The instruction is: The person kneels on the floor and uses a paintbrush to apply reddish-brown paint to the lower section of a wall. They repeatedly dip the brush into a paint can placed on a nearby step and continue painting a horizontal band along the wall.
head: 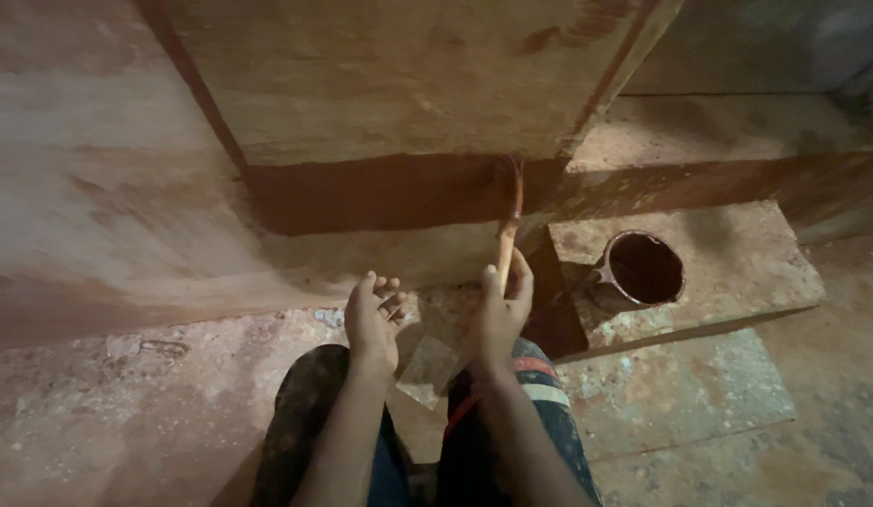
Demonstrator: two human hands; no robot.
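Brush in the right hand, fingers closed round its slim wooden handle, bristles pressed to the dark wet band on the wooden panel at twelve o'clock. It looks light and stiff, with soft bristles and likely a slick handle, best gripped low on the handle. The left hand hangs open and empty. A tin of dark stain sits on a board at two o'clock.

One head-worn camera looks steeply down, close over the person's knees, facing a wooden panel.
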